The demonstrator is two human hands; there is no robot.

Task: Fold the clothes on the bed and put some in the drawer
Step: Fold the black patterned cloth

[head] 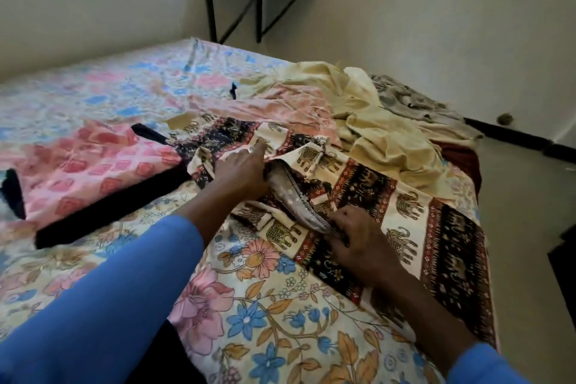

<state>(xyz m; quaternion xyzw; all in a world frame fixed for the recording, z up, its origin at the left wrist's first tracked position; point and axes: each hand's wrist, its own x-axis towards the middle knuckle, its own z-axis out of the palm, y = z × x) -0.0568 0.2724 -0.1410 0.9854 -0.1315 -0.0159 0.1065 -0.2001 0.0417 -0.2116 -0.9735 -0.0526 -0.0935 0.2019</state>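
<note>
1. We've got the elephant-print garment (pixel 405 212) spread across the near right part of the bed (pixel 265 321), over the floral sheet, and we're mid-fold on it.
2. Our left hand (pixel 241 170) lies on the upper bunched end of it, fingers reaching under a fold of cloth. Looks like a loose pinch, but we can't tell how firm it is from here.
3. Our right hand (pixel 358 240) is closed around the grey inner edge of the garment, near its lower hem, so that one's definitely holding fabric.
4. Just left of it sits the pink patterned garment (pixel 93 171) with black trim, already laid flat. Behind are the cream cloth (pixel 374 121) and a grey garment (pixel 417 103), both crumpled and unfolded.
5. What could go sideways, in our opinion: the elephant piece is bunched in the middle with its tie dangling, so folding it now probably traps a lump.
6. Its right side lies close to the bed edge, so a hard tug could slide it off.
7. Its top overlaps a peach cloth (pixel 280 103), which might get dragged along.
8. No drawer in view yet.
</note>
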